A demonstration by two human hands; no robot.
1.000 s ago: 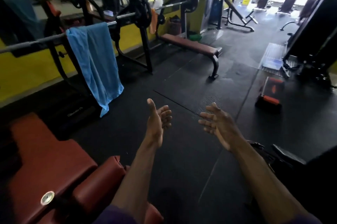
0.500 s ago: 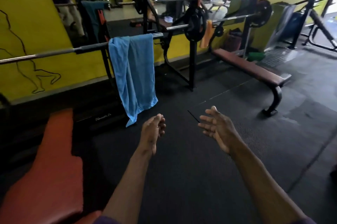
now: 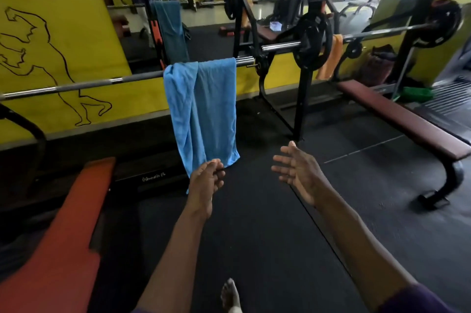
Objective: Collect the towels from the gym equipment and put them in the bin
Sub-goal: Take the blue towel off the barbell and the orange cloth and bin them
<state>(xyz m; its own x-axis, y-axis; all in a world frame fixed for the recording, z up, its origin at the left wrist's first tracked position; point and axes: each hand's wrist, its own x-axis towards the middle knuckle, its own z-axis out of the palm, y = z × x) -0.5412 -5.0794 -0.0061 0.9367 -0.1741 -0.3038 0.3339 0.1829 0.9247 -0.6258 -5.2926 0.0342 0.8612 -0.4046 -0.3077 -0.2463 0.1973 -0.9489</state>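
Your two bare arms reach in from the bottom of the frame toward its centre. Your left hand (image 3: 205, 182) has loosely curled fingers and grasps nothing; it overlaps the bottom hem of a blue towel (image 3: 204, 114), though whether it touches the cloth cannot be told. Your right hand (image 3: 297, 172), just right of centre, is released, fingers spread and palm turned left, well apart from the towel.

The blue towel hangs at the centre of the frame, folded over a steel barbell (image 3: 89, 84) that runs in from the left edge. An orange towel (image 3: 330, 57) hangs in the upper right beside a black weight plate (image 3: 309, 42) on a second bar.

A dark red bench (image 3: 402, 119) stretches along the right side. An orange-red padded seat (image 3: 63, 236) fills the lower left. A yellow wall (image 3: 84, 40) with a black outlined figure covers the upper left. Your bare foot (image 3: 230, 295) shows at the bottom centre on the black rubber floor (image 3: 254, 236).
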